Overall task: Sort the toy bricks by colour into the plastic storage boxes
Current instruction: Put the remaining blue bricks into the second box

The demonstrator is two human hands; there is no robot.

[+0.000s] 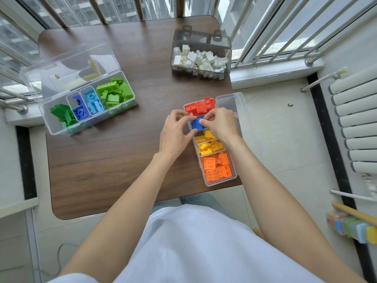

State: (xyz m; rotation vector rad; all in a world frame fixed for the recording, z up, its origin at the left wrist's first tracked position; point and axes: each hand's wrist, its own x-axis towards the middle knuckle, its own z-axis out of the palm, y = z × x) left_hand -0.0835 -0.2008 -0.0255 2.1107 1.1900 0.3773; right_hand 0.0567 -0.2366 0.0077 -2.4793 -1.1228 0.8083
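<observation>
From the head view, my two hands meet over the right box [232, 172] at the desk [114, 160] edge. The left hand [175, 131] has its fingers curled at the rim of the small bin there, thumb pressed to the bin's near edge; whether it grasps the bin or only steadies it I cannot tell. The right hand [221, 122] pinches the blue brick [196, 123] from above, so the brick sits in or just over that bin, between the red bricks [201, 107] and the yellow bricks [209, 144]. The other blues [80, 111] lie in the left box [89, 105], well apart. My worry: blue would then stay among warm colours, so it needs lifting out. A loose pinch could drop it among the reds or yellows, and tugging the bin could tip this box, which overhangs the desk edge.
</observation>
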